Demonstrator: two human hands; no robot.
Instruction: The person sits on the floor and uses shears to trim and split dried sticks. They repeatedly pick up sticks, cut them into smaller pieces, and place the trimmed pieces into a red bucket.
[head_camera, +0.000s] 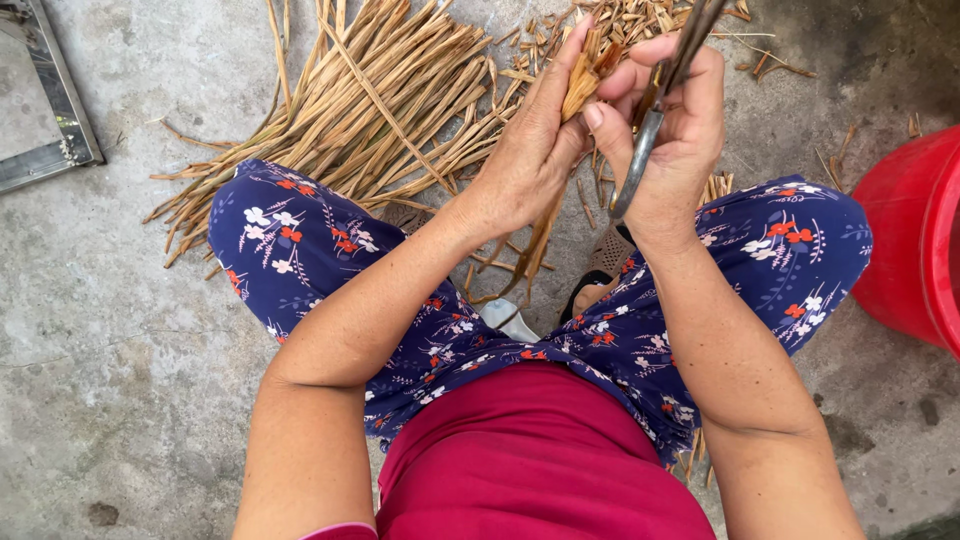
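A short bundle of dry stalks (583, 85) stands upright at the far centre of the scene, above the lap. The left hand (530, 150) pinches it between thumb and closed fingers. Just to its right, the right hand (675, 130) is wrapped shut around metal scissors (655, 105), its thumb touching the stalks. Farther left, a pile of long dry stalks (370, 110) lies on the concrete floor (110, 330). A red tub (915, 240) stands at the right edge.

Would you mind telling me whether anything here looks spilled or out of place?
Nothing looks damaged. Short cut bits lie scattered on the concrete floor beyond the stalk pile, near the left hand and right hand.
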